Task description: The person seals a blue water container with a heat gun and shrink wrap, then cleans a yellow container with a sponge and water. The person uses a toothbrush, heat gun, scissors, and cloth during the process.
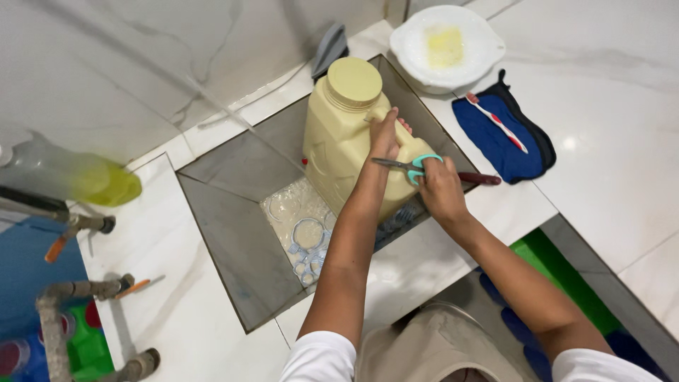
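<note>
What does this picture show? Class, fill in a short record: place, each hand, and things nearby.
Place: grey sunken sink in a white counter
Left hand: grips the handle of a cream jug standing in the sink
Right hand: holds scissors with teal handles against the jug
In sink: clear glasses
Nearby: toothbrush on a blue cloth; white bowl
</note>
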Available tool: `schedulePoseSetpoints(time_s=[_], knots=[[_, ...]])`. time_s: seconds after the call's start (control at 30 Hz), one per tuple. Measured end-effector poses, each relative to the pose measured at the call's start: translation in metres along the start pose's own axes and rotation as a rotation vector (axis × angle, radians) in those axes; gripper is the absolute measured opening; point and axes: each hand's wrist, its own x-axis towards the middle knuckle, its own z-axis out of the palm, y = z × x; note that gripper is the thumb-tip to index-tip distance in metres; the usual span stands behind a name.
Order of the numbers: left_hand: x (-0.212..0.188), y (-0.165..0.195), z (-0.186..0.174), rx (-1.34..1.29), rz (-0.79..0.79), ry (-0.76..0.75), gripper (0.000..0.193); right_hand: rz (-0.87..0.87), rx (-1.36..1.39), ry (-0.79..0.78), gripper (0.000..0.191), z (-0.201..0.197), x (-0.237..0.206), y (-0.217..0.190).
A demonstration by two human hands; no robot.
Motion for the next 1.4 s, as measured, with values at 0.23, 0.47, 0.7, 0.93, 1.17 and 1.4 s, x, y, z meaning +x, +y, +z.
schedulePoseSetpoints(time_s=[0.23,0.47,0.7,0.93,1.17,1.4], knots=[[0.008,-0.01,0.01,-0.049,-0.028,0.017,0.02,0.323,0.261,0.163,0.023,0.03,-0.02,-0.01],[0.006,0.026,-0.011,0.004,-0.057,0.014,0.02,0.243,0.479,0.054,0.022,0.027,-0.05,0.042],[-0.024,0.076,-0.046,0.221,-0.103,0.038,0.017,0.198,0.282,0.045,0.018,0.019,-0.021,0.089],[-0.076,0.105,-0.076,0.721,-0.137,-0.164,0.026,0.501,0.323,-0.446,0.031,0.003,0.045,0.091],[-0.112,0.128,-0.101,1.632,0.337,-0.06,0.049,0.381,-0.534,-0.382,0.039,-0.043,0.058,0.181],[-0.154,0.129,-0.088,1.955,0.594,0.024,0.051,0.107,-0.066,-0.04,0.044,-0.012,0.2,0.157]])
